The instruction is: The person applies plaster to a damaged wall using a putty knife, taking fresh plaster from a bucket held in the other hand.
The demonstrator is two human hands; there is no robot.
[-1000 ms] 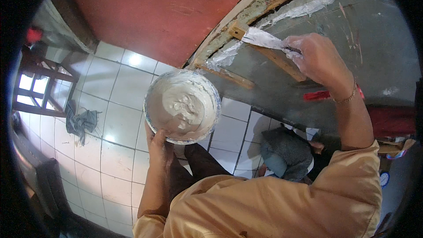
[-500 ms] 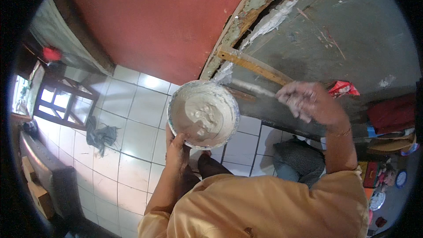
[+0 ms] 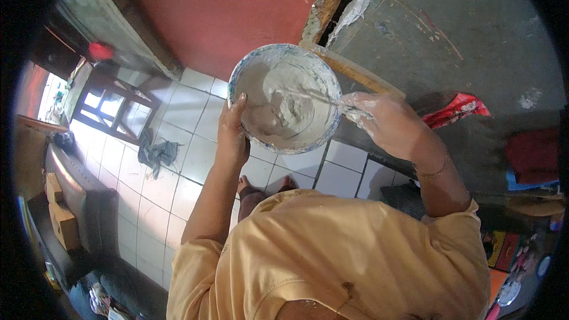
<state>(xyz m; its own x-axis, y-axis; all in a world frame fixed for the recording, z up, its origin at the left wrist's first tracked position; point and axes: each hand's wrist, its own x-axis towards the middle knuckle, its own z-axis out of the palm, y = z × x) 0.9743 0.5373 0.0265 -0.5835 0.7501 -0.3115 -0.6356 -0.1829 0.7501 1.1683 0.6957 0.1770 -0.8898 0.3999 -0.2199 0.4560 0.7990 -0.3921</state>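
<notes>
One round bowl [image 3: 290, 150] in left hand [image 3: 232, 123], lumpy whitish paste [image 3: 291, 111] inside.

Left hand [image 3: 233, 127] gripping, thumb [image 3: 240, 101] extended; right hand [image 3: 388, 124] curled.

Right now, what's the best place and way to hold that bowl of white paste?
Probably by the left rim of the bowl, coming from the left, thumb over the edge, fingers supporting outside. The left hand has its thumb there. The round rim offers an edge to clamp, white paste coats the inside, and the right hand holds a tool across the right side.
</notes>
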